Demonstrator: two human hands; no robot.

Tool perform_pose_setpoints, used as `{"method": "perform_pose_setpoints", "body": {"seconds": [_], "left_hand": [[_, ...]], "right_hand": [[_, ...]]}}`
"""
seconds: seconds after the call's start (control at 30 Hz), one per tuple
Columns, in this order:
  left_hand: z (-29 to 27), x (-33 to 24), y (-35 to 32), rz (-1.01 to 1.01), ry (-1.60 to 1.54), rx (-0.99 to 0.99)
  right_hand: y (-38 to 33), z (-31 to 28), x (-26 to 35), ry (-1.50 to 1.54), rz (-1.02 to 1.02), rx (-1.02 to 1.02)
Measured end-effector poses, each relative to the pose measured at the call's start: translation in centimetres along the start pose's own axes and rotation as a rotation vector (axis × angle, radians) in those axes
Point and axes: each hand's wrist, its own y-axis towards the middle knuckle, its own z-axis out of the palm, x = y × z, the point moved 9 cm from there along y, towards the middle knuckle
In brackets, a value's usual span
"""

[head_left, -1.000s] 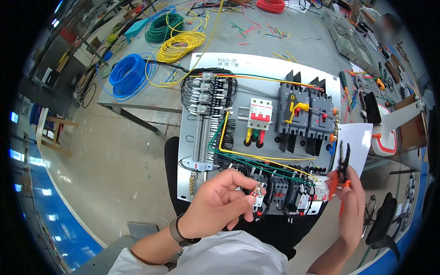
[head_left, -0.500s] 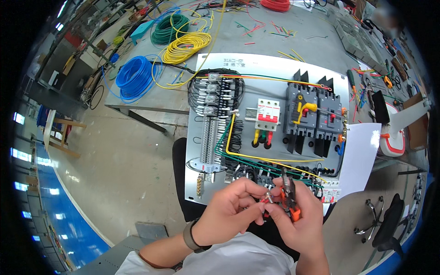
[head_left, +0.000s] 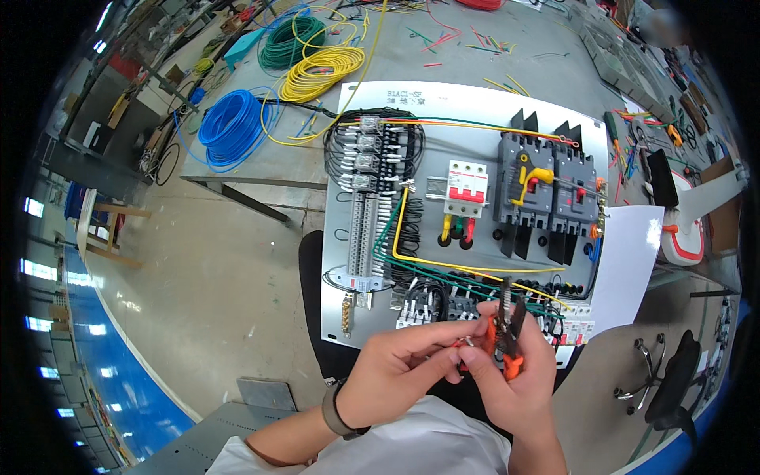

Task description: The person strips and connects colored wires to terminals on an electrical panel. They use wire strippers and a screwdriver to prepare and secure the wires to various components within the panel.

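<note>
My left hand (head_left: 408, 364) is closed, pinching a small red piece with a metallic end (head_left: 465, 343), perhaps a wire with a terminal; its exact kind is hard to make out. Orange-handled pliers (head_left: 505, 336) rest in my right hand (head_left: 518, 376), their dark jaws pointing away from me and spread apart. The right thumb also meets the small piece at the left fingertips. Both hands hover over the near edge of a white mounting panel (head_left: 467, 273). Just beyond them run green and yellow wires (head_left: 475, 275) above a row of contactors (head_left: 427, 301).
On the panel are a terminal strip (head_left: 366, 229), a red-and-white breaker (head_left: 467, 190) and two large dark breakers (head_left: 546, 190). Blue (head_left: 231, 133), yellow (head_left: 323, 73) and green (head_left: 291, 43) wire coils lie on the bench behind. A white sheet (head_left: 629, 253) sits at the right.
The pliers' jaws have spread apart and tilted in my right hand. Less of the metallic end shows between my fingertips. My view has shifted slightly against the panel.
</note>
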Motion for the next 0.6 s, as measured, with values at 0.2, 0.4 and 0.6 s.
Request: {"method": "perform_pose_setpoints", "body": {"seconds": [0.2,0.4,0.6], "left_hand": [[-0.2,-0.3,-0.4,-0.015,0.035,-0.033],[-0.8,-0.7,-0.7,0.003,0.067,-0.057],[-0.2,-0.9,-0.8,0.062,0.101,-0.074]], "right_hand": [[-1.7,-1.8,-0.2,0.260,0.069,-0.140],[-6.8,1.7,-1.6,0.962,0.449,0.313],[-11.5,8.3,0.1,1.559,0.744,0.554]]}}
